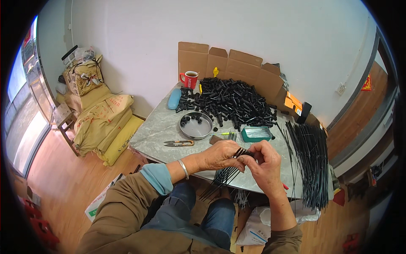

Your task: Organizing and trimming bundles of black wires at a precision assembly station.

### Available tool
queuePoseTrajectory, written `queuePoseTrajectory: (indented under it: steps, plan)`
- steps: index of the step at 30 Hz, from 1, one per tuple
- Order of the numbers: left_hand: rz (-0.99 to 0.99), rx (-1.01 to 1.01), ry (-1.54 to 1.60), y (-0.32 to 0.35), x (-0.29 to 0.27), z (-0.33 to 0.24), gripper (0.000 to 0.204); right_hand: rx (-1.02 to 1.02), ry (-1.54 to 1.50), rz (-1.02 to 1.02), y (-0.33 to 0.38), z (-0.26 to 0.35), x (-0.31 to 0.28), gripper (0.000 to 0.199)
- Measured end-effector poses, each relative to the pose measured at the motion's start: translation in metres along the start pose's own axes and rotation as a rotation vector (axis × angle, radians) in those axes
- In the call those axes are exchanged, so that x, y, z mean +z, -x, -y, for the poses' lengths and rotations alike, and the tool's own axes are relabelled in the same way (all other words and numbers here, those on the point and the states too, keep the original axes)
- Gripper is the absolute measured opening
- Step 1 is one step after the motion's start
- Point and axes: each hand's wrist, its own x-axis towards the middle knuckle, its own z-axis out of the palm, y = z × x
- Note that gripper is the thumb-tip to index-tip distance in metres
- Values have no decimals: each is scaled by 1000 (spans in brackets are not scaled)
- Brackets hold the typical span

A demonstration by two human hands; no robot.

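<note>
Hands bunching thin black rods over the grey surface

Rods (226,173) sit in a loose bundle between both hands, just in front of the round metal pan (196,125), with their long ends fanning down past the edge of the surface (158,127) toward the lap. The left hand (218,154) has its fingers clenched around the top of the bundle; the right hand (264,163) pinches the rod tips, fingers grasping them from the other side. Judging from this, the work goes best if the left hand keeps the bundle tight while the right evens up the ends, so no rod slips out below.

The metal pan holds a few small black caps along its far rim and is mostly bare. To the pan's right lies a small teal tray (256,133) with pale thin pieces in it. Behind the pan spreads a heap of black tubes (232,101), backed by an opened cardboard box (228,63). A red mug (189,79) stands behind the pan to the left; what it holds cannot be told. Snips (178,143) lie in front of the pan on its left.
</note>
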Motion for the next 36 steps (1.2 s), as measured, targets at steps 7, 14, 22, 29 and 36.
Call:
queuePoseTrajectory:
  steps: [7, 14, 22, 29, 36]
  plan:
    - [30, -23, 37, -2, -3, -3, 20, 126, -23, 50, 2, 8, -3, 20]
    - [119, -59, 50, -1, -7, -9, 21, 145, -94, 80, 4, 5, -5, 15]
    - [108, 79, -12, -10, -5, -9, 24, -5, 86, 55, 0, 7, -14, 18]
    - [118, 119, -29, -13, 0, -4, 26, 122, -49, 156, 3, -6, -19, 19]
    - [241, 54, -155, -17, -5, -7, 38, -221, 189, 86, -3, -1, -30, 18]
